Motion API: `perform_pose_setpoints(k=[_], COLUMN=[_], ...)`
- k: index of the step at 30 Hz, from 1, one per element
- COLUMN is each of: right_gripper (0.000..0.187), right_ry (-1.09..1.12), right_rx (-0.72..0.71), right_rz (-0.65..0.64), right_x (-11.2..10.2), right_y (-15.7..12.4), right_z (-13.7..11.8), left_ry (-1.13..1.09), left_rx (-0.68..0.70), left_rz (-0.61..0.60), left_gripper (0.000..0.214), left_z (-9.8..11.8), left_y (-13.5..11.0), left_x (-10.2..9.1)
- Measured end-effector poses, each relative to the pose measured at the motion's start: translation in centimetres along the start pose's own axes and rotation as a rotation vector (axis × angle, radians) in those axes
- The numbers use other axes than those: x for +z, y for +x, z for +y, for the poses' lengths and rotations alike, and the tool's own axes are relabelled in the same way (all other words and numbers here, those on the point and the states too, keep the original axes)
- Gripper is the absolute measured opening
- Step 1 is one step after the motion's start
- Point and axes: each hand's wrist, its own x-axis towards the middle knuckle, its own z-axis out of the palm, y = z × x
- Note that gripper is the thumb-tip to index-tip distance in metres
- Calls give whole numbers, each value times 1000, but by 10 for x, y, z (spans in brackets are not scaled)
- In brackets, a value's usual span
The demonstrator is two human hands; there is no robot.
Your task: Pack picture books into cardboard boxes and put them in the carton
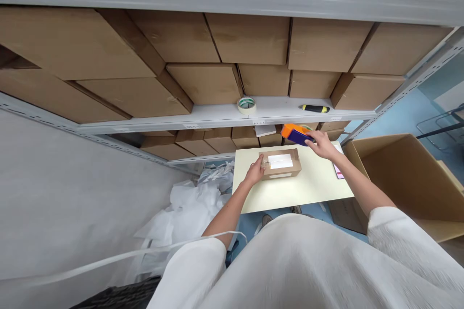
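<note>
A small cardboard box (294,169) with a white label on top lies on the pale yellow tabletop (311,190). My left hand (254,172) grips the left end of this box, its fingers reaching over the near corner. In my right hand (322,145), raised above the table's far right part, is an orange and blue tape dispenser (297,136). The dispenser is held apart from the box, up and to its right. A phone-like flat thing (338,170) lies at the table's right edge, partly covered by my right forearm.
Grey metal shelves (217,115) packed with cardboard boxes rise behind the table. A tape roll (247,105) and a yellow-black utility knife (314,108) lie on one shelf. To the right stands a large open carton (402,178); white packing sheets (192,207) heap up at the left.
</note>
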Motion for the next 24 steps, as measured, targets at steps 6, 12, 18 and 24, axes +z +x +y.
perform_pose_setpoints(k=[6, 12, 18, 24], right_gripper=[54, 51, 50, 67], right_ry=[-361, -360, -334, -333], right_rx=[-126, -131, -47, -91], right_rz=[90, 142, 109, 220], right_x=[-11, -4, 9, 12], right_y=[92, 152, 173, 152], right_z=[-34, -35, -31, -35], left_ry=[-24, -42, -54, -35], left_rx=[-2, 5, 1, 87], left_rz=[-12, -21, -37, -49], left_gripper=[85, 86, 87, 82], left_z=[3, 5, 7, 8], left_y=[-3, -5, -8, -11], left_x=[0, 0, -3, -3])
